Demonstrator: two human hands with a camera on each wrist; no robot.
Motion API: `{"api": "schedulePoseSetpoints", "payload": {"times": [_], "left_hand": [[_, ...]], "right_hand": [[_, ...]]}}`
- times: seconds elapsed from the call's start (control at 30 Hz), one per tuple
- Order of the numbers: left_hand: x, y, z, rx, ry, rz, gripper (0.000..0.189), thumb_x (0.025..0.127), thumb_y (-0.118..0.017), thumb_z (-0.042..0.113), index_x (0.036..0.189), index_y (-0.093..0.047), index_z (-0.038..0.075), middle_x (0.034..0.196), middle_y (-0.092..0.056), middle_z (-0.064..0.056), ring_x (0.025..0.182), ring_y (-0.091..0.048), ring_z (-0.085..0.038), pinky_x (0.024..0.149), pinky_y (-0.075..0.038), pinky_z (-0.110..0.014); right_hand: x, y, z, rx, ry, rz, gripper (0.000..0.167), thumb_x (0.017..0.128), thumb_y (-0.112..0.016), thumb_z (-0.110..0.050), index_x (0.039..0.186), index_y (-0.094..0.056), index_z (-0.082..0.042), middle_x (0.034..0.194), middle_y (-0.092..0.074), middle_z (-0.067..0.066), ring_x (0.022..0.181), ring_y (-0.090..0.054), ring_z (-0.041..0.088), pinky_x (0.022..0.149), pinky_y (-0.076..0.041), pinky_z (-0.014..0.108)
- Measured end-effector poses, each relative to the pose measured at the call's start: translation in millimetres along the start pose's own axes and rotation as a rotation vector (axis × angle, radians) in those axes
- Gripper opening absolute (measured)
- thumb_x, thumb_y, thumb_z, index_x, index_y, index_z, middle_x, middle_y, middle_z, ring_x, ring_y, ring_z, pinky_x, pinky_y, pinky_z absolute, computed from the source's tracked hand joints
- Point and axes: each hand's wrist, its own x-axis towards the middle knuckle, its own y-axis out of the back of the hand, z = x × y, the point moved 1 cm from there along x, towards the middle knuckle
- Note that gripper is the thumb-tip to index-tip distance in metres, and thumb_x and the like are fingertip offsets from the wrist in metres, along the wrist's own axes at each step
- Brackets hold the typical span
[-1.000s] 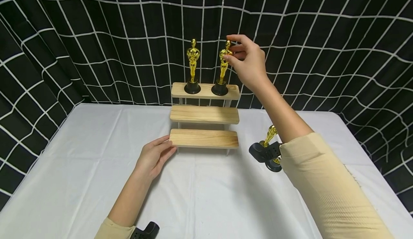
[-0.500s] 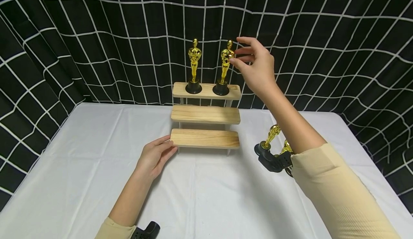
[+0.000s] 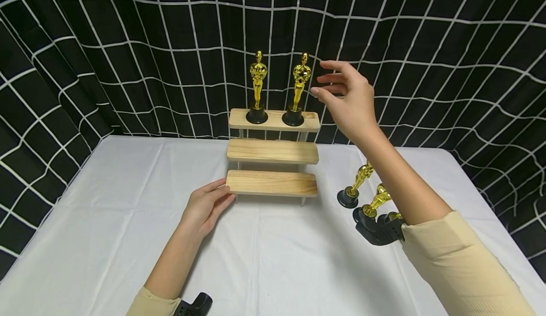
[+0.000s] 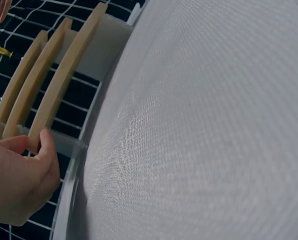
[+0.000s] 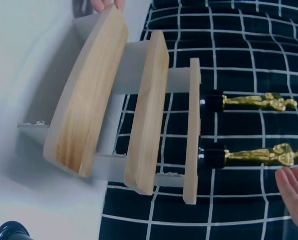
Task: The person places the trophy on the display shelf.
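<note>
Two gold trophy figurines on black round bases, a left one and a right one, stand upright on the top step of a three-step wooden display stand. Just right of the right figurine, my right hand is held in the air with parted, bent fingers and nothing between them; a small gap separates it from the figurine in the head view. My left hand pinches the left end of the lowest step. In the left wrist view the thumb and a finger are on either side of that board.
More gold figurines stand or lean on the white-covered table at right, below my right forearm and partly hidden by it and the wrist camera. A black cloth with white grid lines hangs behind the table.
My right hand has let go of the right figurine and moved right and slightly down, away from it. The figurine stays standing. My left hand keeps its hold on the lowest step.
</note>
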Motion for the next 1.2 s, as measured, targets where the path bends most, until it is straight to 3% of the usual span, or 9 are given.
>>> {"api": "schedulePoseSetpoints", "payload": {"times": [0.17, 0.37, 0.47, 0.7, 1.2], "left_hand": [[0.0, -0.2, 0.0, -0.001, 0.005, 0.001, 0.049, 0.108, -0.050, -0.004, 0.155, -0.038, -0.013, 0.156, -0.037, -0.031, 0.122, -0.058, -0.022, 0.110, -0.056, -0.024], [-0.1, 0.0, 0.0, -0.008, 0.001, -0.007, 0.049, 0.109, -0.050, -0.004, 0.156, -0.037, -0.013, 0.157, -0.037, -0.031, 0.131, -0.053, -0.028, 0.112, -0.054, -0.025], [0.1, 0.4, -0.1, -0.007, -0.001, -0.006, 0.049, 0.109, -0.049, -0.004, 0.156, -0.037, -0.013, 0.156, -0.037, -0.031, 0.131, -0.053, -0.028, 0.111, -0.054, -0.024], [0.7, 0.2, 0.0, -0.002, 0.005, 0.006, 0.049, 0.108, -0.050, -0.004, 0.155, -0.039, -0.013, 0.155, -0.038, -0.030, 0.126, -0.056, -0.025, 0.110, -0.056, -0.023], [1.9, 0.5, -0.8, -0.008, 0.004, 0.004, 0.049, 0.108, -0.050, -0.005, 0.155, -0.039, -0.013, 0.156, -0.037, -0.030, 0.128, -0.054, -0.026, 0.111, -0.055, -0.024]], "right_hand": [[-8.4, 4.2, -3.0, 0.000, 0.019, 0.014, 0.046, 0.100, -0.073, -0.005, 0.145, -0.060, -0.005, 0.128, -0.071, 0.018, 0.112, -0.072, 0.029, 0.092, -0.063, 0.020], [-18.5, 7.9, -5.4, -0.009, 0.030, 0.019, 0.045, 0.100, -0.073, -0.005, 0.143, -0.061, -0.004, 0.127, -0.072, 0.017, 0.112, -0.071, 0.028, 0.093, -0.062, 0.018], [-23.8, 10.6, -5.9, -0.001, 0.038, 0.015, 0.044, 0.100, -0.073, -0.005, 0.143, -0.061, -0.004, 0.127, -0.072, 0.016, 0.110, -0.071, 0.022, 0.091, -0.061, 0.015], [-36.6, 19.9, -5.9, 0.008, 0.048, 0.039, 0.045, 0.099, -0.075, -0.006, 0.143, -0.062, -0.005, 0.127, -0.072, 0.016, 0.100, -0.065, -0.004, 0.092, -0.058, 0.010], [-67.9, 39.1, -2.0, -0.051, 0.062, 0.071, 0.044, 0.098, -0.075, -0.003, 0.141, -0.064, -0.005, 0.125, -0.073, 0.013, 0.103, -0.063, -0.011, 0.090, -0.055, 0.003]]}}
